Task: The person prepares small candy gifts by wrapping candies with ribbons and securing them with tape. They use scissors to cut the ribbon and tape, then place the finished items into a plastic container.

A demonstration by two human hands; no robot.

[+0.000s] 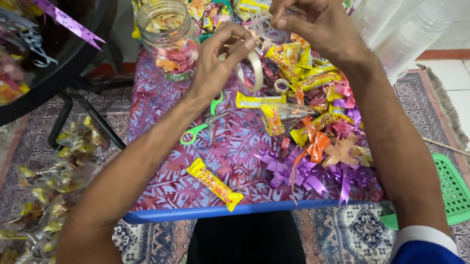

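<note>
My left hand [217,60] is raised over the table and grips a roll of clear tape [252,69] by its rim. My right hand [308,19] is higher and farther back, its fingers pinched together on what looks like the tape's loose end. Beneath the hands lie green-handled scissors [201,126] and many wrapped candies [301,71]. A yellow candy bar [214,184] lies near the table's front edge. Purple and orange ribbon bows [318,162] are heaped at the front right.
A glass jar [170,37] holding candies stands at the back left of the patterned table [162,107]. Filled clear bags [52,192] lie on the rug at left. A green basket [454,194] sits on the floor at right. A dark round table [53,60] is at left.
</note>
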